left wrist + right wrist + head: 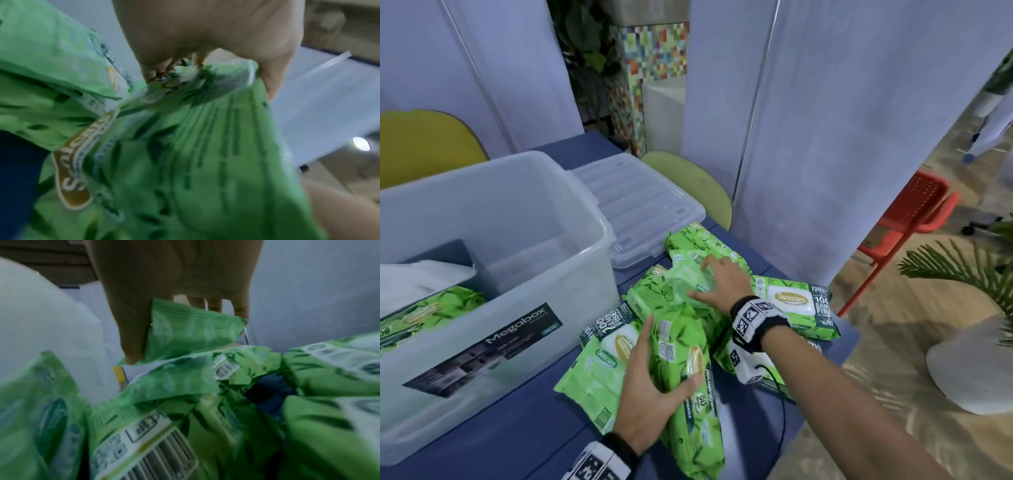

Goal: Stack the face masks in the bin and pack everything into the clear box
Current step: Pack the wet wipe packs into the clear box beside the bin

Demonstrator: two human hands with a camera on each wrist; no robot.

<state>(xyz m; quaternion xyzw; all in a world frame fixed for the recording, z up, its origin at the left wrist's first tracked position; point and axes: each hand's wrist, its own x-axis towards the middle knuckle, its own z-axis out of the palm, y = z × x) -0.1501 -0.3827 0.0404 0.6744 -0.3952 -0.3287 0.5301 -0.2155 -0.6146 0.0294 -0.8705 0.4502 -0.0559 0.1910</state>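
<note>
Several green wipe packs (pixel 794 305) lie in a heap on the blue table (pixel 517 428), right of the clear box (pixel 592 205). My left hand (pixel 664 363) grips a long green pack (pixel 688 421) at the heap's front, thumb on one side and fingers on the other. The left wrist view shows that pack (pixel 205 146) bunched at its end under my palm. My right hand (pixel 700 279) pinches a small pale-green pack (pixel 688 277) on top of the heap. In the right wrist view, my thumb (pixel 131 345) presses on this pack (pixel 191 334). Inside the box lie a green pack (pixel 431 315) and something white (pixel 421 277).
The box's clear lid (pixel 640 202) lies flat behind the heap. The table's right edge runs close to the packs. White partitions (pixel 842 137) stand behind, with a green chair (pixel 695 185), a yellow chair (pixel 421 144) and a red chair (pixel 914 212) around.
</note>
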